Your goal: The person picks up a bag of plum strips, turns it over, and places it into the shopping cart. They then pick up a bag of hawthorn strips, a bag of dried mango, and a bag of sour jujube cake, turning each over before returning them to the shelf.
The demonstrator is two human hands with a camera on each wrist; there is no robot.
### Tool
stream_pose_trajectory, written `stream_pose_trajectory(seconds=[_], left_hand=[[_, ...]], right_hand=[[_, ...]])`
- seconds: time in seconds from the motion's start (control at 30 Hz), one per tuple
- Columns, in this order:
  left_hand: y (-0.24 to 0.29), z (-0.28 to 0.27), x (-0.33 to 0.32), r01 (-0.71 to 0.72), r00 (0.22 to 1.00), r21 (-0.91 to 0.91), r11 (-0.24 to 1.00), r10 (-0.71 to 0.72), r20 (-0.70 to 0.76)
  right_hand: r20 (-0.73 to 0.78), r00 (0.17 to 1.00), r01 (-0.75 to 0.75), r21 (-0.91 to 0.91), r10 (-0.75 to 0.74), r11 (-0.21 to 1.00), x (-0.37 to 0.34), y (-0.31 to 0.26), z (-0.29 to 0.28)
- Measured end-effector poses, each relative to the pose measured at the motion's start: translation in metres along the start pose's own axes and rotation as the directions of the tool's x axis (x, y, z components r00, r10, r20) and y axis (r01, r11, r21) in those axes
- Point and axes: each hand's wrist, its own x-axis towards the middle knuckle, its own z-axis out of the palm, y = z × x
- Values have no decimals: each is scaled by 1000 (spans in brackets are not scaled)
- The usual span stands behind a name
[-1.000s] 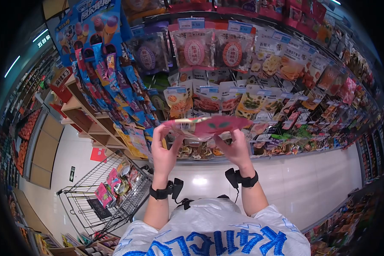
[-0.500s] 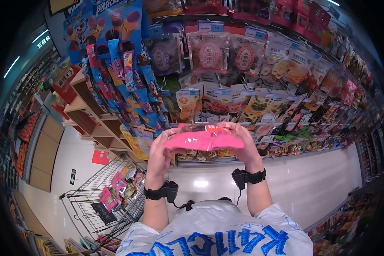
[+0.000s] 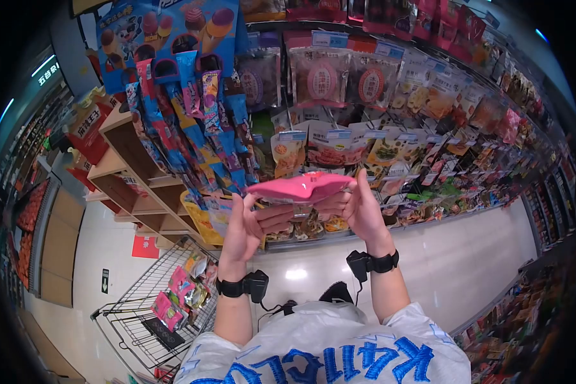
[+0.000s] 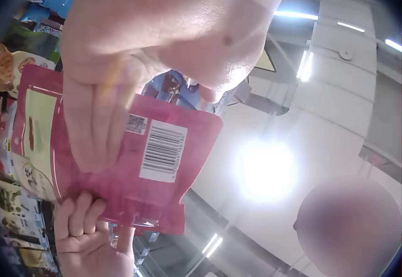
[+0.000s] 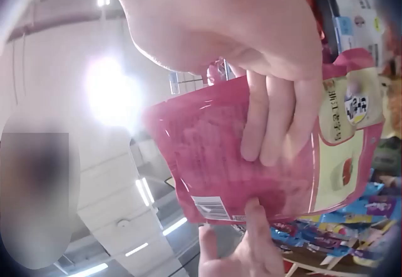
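Observation:
A pink snack bag [image 3: 301, 188] is held up between both hands in the head view, tipped so that it looks narrow. The left hand [image 3: 244, 225] grips its left end and the right hand [image 3: 367, 214] its right end, fingers bent beneath it and thumbs raised at the sides. In the left wrist view, the left hand's fingers [image 4: 97, 126] lie across the bag [image 4: 201, 139] beside a white barcode. The right wrist view shows the right hand's fingers [image 5: 273, 117] on the same printed back [image 5: 207, 132]. The bag's other face is hidden there.
Hanging snack packets [image 3: 320, 77] fill the rack ahead. A blue display [image 3: 134, 45] with small packets and wooden shelving [image 3: 118, 189] stand at the left. A wire cart [image 3: 131, 307] holding several packets is at lower left, on the pale floor.
The bag has tilted from its broader view half a second ago to a narrower one, and the thumbs have lifted at its sides. The head view has shifted slightly against the shelves.

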Motion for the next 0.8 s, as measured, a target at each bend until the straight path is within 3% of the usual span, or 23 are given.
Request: stream_pose_trajectory(seconds=[0.03, 0.07, 0.1, 0.17, 0.23, 0.3, 0.33, 0.43, 0.5, 0.57, 0.63, 0.7, 0.77, 0.8], left_hand=[[5, 5, 3, 9, 999, 20, 1000, -10, 50], [8, 12, 6, 37, 999, 34, 999, -37, 1], [8, 15, 10, 26, 1000, 41, 999, -26, 12], [5, 14, 14, -2, 999, 65, 998, 5, -52], [7, 13, 19, -16, 1000, -16, 1000, 17, 14], [13, 25, 21, -149, 987, 127, 981, 139, 81], [16, 18, 25, -105, 986, 55, 993, 97, 139], [24, 25, 41, -134, 977, 125, 983, 110, 183], [23, 40, 59, -216, 970, 102, 971, 201, 140], [33, 52, 73, -276, 961, 259, 926, 268, 65], [41, 61, 93, -373, 926, 297, 879, 374, 57], [57, 72, 107, -357, 929, 292, 887, 371, 8], [68, 79, 128, -380, 920, 305, 873, 390, 28], [71, 83, 139, -431, 897, 321, 843, 439, 50]], right_hand=[[-92, 996, 11, -59, -16, 998, 3, -2, 6], [-208, 972, 69, -187, -108, 980, 3, -5, 15], [-200, 972, 84, -193, -123, 978, 6, -7, 12], [-91, 973, 137, -516, -213, 846, 10, -13, -1], [-61, 968, 177, -518, -243, 837, 7, -32, 10], [-16, 981, 155, -531, -193, 833, 3, -51, 18], [35, 971, 220, -505, -235, 835, 3, -55, 18], [35, 958, 255, -550, -284, 795, 9, -61, 17], [83, 949, 297, -570, -306, 767, 18, -66, 11], [117, 938, 317, -663, -325, 678, 28, -76, 8], [154, 906, 393, -649, -394, 651, 46, -91, 10], [259, 674, 481, -865, -692, 144, 61, -122, 21], [244, 622, 511, -846, -744, 149, 77, -154, 29], [373, 537, 510, -858, -757, -61, 89, -172, 27]])
